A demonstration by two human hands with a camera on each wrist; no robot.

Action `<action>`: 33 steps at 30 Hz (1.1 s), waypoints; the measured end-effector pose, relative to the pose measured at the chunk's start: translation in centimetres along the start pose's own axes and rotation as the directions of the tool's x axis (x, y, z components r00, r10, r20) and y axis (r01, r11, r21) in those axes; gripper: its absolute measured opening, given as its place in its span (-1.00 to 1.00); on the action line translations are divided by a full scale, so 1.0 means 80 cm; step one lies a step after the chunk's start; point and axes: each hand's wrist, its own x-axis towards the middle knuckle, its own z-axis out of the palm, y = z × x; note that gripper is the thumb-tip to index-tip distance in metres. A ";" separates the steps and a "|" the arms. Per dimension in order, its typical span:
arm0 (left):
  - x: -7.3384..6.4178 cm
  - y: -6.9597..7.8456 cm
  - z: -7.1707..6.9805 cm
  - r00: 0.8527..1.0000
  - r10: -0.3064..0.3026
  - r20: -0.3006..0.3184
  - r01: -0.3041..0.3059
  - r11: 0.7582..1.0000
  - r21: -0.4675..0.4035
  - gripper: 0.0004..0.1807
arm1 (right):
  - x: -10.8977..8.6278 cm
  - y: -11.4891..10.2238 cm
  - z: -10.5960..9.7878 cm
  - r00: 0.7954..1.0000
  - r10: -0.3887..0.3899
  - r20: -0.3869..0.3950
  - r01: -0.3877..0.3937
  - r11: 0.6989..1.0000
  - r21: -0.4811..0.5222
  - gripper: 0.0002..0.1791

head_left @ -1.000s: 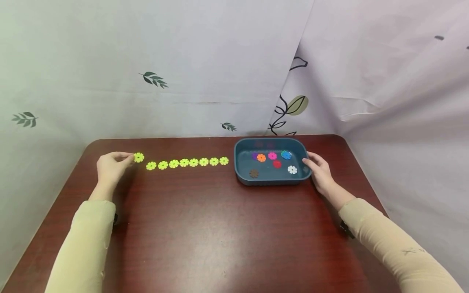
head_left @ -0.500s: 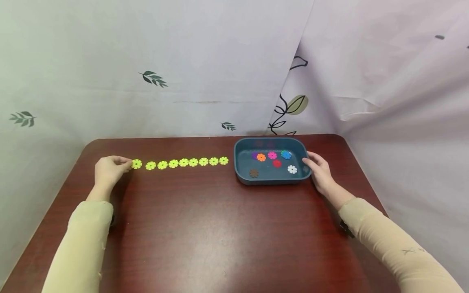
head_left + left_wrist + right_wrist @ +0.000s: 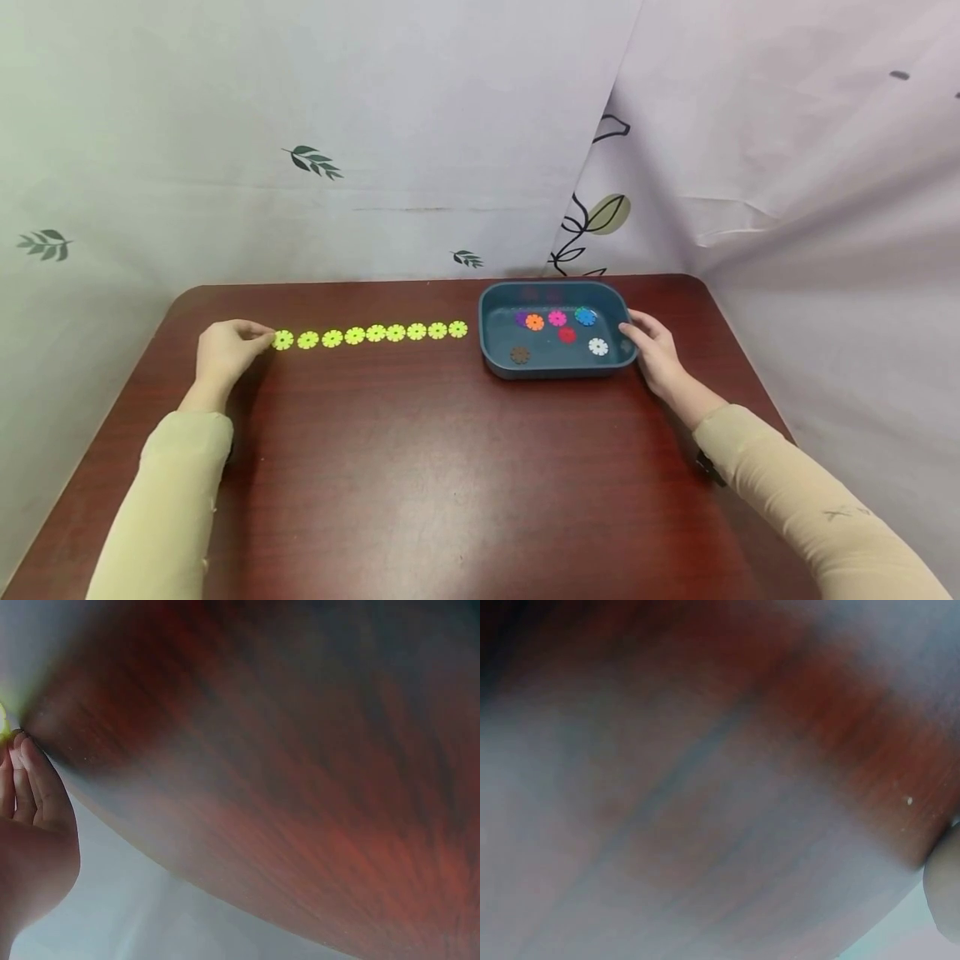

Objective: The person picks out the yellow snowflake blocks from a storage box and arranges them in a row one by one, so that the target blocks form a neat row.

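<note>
At the left end of a row of yellow-green flower-shaped discs (image 3: 396, 332), my left hand (image 3: 227, 354) pinches one more such disc (image 3: 283, 340) by its left edge, level with the row. In the left wrist view the fingers (image 3: 45, 780) show at the left edge beside a sliver of yellow. My right hand (image 3: 657, 354) grips the right rim of a dark blue tray (image 3: 558, 369), thumb over the edge. Only a small part of that hand (image 3: 943, 889) enters the right wrist view.
Inside the tray lie loose discs: brown (image 3: 520, 355), white (image 3: 597, 347), red (image 3: 567, 335), pink (image 3: 557, 318), orange (image 3: 534, 322), blue (image 3: 587, 317) and purple. The reddish-brown table (image 3: 450, 467) meets a pale patterned wall covering (image 3: 420, 167) at the back.
My left hand has brought its disc down toward the table, from above the row's line to level with it, then slightly right. My right hand and the tray have stayed put.
</note>
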 end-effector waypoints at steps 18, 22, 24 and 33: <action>0.001 0.001 0.006 1.000 -0.018 0.017 0.019 1.000 -0.011 -0.62 | -0.001 -0.002 0.001 1.000 0.017 -0.008 -0.017 1.000 -0.005 -0.71; 0.000 0.003 0.005 0.999 -0.031 0.031 0.031 0.999 -0.011 -0.61 | -0.002 -0.003 0.000 1.000 0.017 -0.004 -0.018 1.000 -0.007 -0.64; -0.001 0.003 0.006 0.999 -0.036 0.033 0.037 0.999 -0.011 -0.61 | -0.001 -0.002 -0.001 1.000 0.014 -0.002 -0.014 1.000 -0.012 -0.62; 0.000 -0.001 0.006 0.999 -0.045 0.022 0.045 0.999 -0.014 -0.58 | -0.001 -0.001 0.000 1.000 0.001 -0.002 -0.001 1.000 -0.013 -0.72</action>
